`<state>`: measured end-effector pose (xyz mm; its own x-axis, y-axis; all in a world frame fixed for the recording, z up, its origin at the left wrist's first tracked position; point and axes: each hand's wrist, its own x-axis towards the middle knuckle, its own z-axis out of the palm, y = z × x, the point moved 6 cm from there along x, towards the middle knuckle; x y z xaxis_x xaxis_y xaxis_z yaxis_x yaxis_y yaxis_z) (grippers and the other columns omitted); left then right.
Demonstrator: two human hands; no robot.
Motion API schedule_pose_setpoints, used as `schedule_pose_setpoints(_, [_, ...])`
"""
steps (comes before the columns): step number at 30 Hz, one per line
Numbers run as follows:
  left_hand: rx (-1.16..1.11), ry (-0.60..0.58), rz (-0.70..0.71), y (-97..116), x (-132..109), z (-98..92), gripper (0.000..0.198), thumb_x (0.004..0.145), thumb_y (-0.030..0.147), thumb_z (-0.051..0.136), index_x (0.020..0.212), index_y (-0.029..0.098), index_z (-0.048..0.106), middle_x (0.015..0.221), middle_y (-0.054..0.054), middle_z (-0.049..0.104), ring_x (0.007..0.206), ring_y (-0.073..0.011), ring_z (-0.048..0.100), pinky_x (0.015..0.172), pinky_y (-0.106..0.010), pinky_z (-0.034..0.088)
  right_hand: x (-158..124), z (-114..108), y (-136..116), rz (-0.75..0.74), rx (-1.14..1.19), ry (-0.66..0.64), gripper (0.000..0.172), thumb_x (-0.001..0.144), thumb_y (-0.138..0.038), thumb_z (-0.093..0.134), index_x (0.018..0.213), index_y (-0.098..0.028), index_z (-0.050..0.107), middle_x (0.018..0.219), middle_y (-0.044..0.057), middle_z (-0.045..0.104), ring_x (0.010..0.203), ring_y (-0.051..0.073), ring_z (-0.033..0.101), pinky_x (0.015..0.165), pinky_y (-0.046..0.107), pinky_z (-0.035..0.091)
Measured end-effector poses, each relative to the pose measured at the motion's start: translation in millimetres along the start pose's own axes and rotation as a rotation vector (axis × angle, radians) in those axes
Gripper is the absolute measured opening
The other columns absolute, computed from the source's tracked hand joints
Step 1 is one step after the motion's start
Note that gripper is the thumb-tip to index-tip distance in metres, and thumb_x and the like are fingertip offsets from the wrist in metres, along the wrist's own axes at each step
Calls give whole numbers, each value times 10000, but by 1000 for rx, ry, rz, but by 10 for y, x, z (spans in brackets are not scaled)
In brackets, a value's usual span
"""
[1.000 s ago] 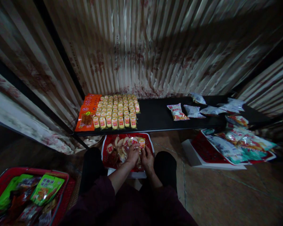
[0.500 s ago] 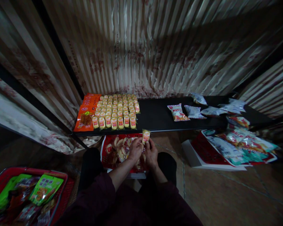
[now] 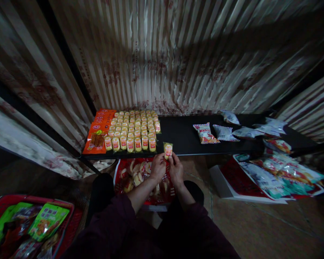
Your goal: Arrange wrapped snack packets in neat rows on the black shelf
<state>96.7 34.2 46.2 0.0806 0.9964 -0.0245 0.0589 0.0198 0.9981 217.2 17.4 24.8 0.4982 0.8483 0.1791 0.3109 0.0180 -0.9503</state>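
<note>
Both hands pinch one small yellow snack packet (image 3: pixel 167 150) with a red label, held upright at the front edge of the black shelf (image 3: pixel 183 138). My left hand (image 3: pixel 158 167) grips its lower left side, my right hand (image 3: pixel 176 169) its lower right. Just left of it lie neat rows of the same yellow packets (image 3: pixel 133 130). Below my hands, a red basket (image 3: pixel 118 172) on the floor between my knees holds several more loose packets.
Orange packets (image 3: pixel 98 130) lie at the shelf's left end. White and red snack bags (image 3: pixel 205 132) lie on the shelf to the right. More bags (image 3: pixel 275 171) are piled on a box at right. A red basket (image 3: pixel 34 225) of green bags sits at lower left. Striped curtain behind.
Both hands have risen out of the floor basket with one yellow packet, carrying it up to the shelf's front edge beside the rows.
</note>
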Motion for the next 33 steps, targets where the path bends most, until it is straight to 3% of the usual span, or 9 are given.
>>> schedule_pose_setpoints(13, [166, 43, 30, 81, 473, 73, 501, 707, -4, 452, 1141, 165, 636, 1154, -85, 643, 1086, -174, 595, 1041, -335, 429, 524, 201, -8, -23, 43, -76, 547, 784, -536, 515, 1146, -150, 651, 1118, 136, 697, 997, 267, 637, 932, 421, 469])
schedule_pose_setpoints(23, [140, 93, 7, 181, 591, 115, 501, 700, -9, 475, 1147, 156, 631, 1265, -104, 604, 1203, -209, 539, 1067, -354, 414, 863, 317, 34, -30, -50, -62, 509, 765, -514, 497, 1108, -177, 663, 1086, 112, 709, 956, 256, 650, 899, 406, 483])
schedule_pose_setpoints(33, [105, 56, -12, 278, 715, 159, 461, 741, 12, 469, 1154, 153, 620, 1300, -92, 591, 1233, -201, 524, 1082, -321, 394, 1042, 453, 66, -24, 11, -106, 483, 737, -486, 508, 1074, -180, 669, 976, 79, 724, 853, 228, 650, 827, 372, 502])
